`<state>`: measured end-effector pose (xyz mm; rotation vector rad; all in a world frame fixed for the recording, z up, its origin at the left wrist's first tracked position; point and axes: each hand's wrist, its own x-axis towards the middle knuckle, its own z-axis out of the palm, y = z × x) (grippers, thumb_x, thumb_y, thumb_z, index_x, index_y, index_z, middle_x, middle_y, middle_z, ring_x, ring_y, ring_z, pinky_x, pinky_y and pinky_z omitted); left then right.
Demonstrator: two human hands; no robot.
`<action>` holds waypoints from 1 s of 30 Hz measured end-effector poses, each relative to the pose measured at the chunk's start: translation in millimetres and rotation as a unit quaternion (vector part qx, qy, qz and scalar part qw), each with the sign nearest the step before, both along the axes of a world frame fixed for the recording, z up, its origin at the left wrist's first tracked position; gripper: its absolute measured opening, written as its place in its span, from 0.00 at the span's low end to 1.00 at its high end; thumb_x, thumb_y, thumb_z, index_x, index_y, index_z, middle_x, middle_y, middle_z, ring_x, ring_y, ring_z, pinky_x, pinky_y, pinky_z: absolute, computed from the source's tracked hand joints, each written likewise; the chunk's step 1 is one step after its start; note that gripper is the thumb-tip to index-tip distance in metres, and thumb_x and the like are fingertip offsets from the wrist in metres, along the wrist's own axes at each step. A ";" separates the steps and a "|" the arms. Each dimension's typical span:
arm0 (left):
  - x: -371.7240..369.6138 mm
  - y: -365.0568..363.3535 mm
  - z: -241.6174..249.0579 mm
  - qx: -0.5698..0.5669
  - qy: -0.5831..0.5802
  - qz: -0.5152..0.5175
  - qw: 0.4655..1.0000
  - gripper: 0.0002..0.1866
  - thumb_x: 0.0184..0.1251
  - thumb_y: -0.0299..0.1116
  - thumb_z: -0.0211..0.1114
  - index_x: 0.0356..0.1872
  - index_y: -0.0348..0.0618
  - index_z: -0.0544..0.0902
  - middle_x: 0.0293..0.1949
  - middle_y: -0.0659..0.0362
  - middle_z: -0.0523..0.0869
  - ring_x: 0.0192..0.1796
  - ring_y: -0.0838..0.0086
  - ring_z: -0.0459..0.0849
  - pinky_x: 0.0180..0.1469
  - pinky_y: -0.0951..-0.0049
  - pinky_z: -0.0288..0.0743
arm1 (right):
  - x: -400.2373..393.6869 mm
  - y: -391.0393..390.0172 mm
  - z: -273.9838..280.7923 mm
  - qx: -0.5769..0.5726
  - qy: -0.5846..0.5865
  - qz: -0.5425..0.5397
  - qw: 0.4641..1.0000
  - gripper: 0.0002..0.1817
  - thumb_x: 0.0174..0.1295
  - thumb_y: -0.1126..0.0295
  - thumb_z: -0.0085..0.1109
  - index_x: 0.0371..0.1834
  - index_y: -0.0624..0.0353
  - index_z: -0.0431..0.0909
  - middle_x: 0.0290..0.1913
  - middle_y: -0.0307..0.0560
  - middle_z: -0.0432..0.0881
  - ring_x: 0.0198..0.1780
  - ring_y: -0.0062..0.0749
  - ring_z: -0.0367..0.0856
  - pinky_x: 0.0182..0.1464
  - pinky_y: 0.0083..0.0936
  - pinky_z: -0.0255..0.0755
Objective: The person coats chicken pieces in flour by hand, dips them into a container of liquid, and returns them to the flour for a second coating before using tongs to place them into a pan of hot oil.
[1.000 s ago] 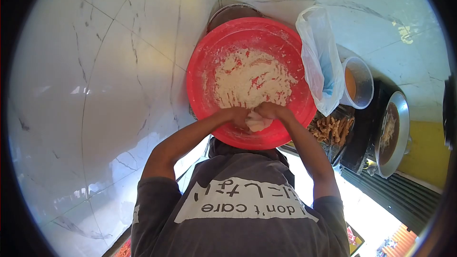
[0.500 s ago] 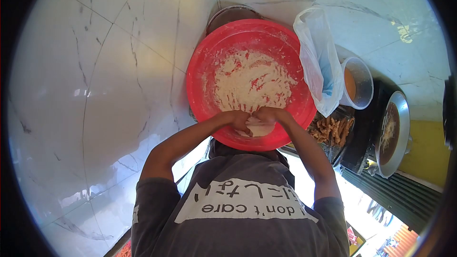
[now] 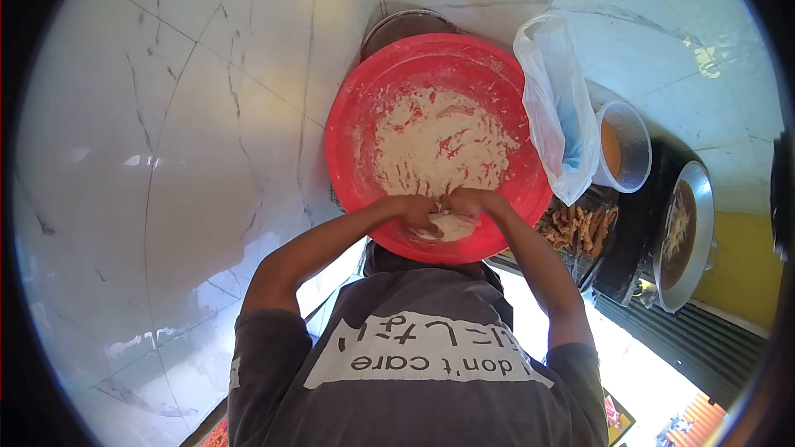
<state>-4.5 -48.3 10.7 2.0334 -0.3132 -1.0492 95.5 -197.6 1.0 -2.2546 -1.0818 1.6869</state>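
Observation:
A wide red basin (image 3: 352, 108) sits in front of me with pale flour (image 3: 439, 136) spread over its bottom. Both of my hands are at its near side, close together above a whitish floury patch (image 3: 454, 227). My left hand (image 3: 419, 212) has its fingers bent inward and its thumb pointing down toward the flour. Curled beside it is my right hand (image 3: 466, 201), fingertips meeting the left ones. Something small, pale and floury seems pinched between them; its kind is hidden by the fingers.
To the right of the basin are a clear plastic bag (image 3: 551, 91), a clear tub with orange liquid (image 3: 638, 145), brown fried pieces (image 3: 580, 228) and a wide metal pan (image 3: 702, 223) holding brown oil with pale food frying. Tiled walls (image 3: 224, 116) surround the basin.
The hands stay at the basin's near side. The pale piece seen below the fingers earlier now shows less, and the fingers have shifted slightly. The pan and bag look unchanged.

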 end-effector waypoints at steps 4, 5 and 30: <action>20.9 14.7 -6.0 -0.041 0.168 0.050 0.984 0.36 0.39 0.56 0.70 0.44 0.34 0.78 0.42 0.43 0.81 0.46 0.54 0.80 0.49 0.64 0.71 | 9.5 -4.7 17.9 0.013 0.030 -0.107 0.994 0.23 0.64 0.55 0.39 0.40 0.63 0.77 0.36 0.60 0.80 0.40 0.51 0.79 0.48 0.37 0.68; 22.5 18.4 -8.3 0.016 0.038 0.067 0.997 0.36 0.39 0.55 0.71 0.44 0.34 0.78 0.42 0.43 0.81 0.46 0.54 0.80 0.49 0.64 0.72 | 10.4 -7.3 17.8 0.109 -0.024 -0.140 0.984 0.22 0.63 0.56 0.39 0.39 0.63 0.77 0.34 0.60 0.80 0.38 0.50 0.80 0.47 0.37 0.69; 23.3 13.4 -53.1 0.185 -0.276 0.121 0.936 0.26 0.58 0.39 0.55 0.57 0.36 0.69 0.59 0.39 0.68 0.66 0.48 0.58 0.68 0.58 0.52 | 3.9 6.7 -42.4 0.213 -0.279 0.073 0.934 0.25 0.60 0.61 0.45 0.58 0.64 0.68 0.63 0.66 0.61 0.67 0.59 0.54 0.67 0.40 0.52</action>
